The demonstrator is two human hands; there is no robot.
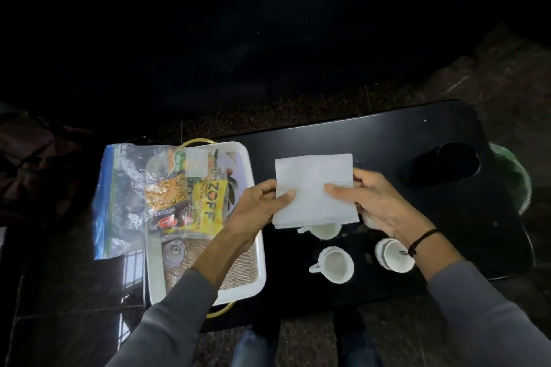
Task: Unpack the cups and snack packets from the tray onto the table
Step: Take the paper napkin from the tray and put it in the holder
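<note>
A folded white napkin is held above the black table, my left hand gripping its left edge and my right hand its right edge. Under it stand three white cups: one partly hidden, one in front, one by my right wrist. The white tray lies on the left end of the table. In it are a yellow snack packet and a mixture packet inside a clear zip bag, plus a small clear glass.
The tray has gold handles and a woven mat inside. A dark round hollow is set in the table's right end, with a green object beyond it. The zip bag overhangs the table's left edge. Speckled floor surrounds the table.
</note>
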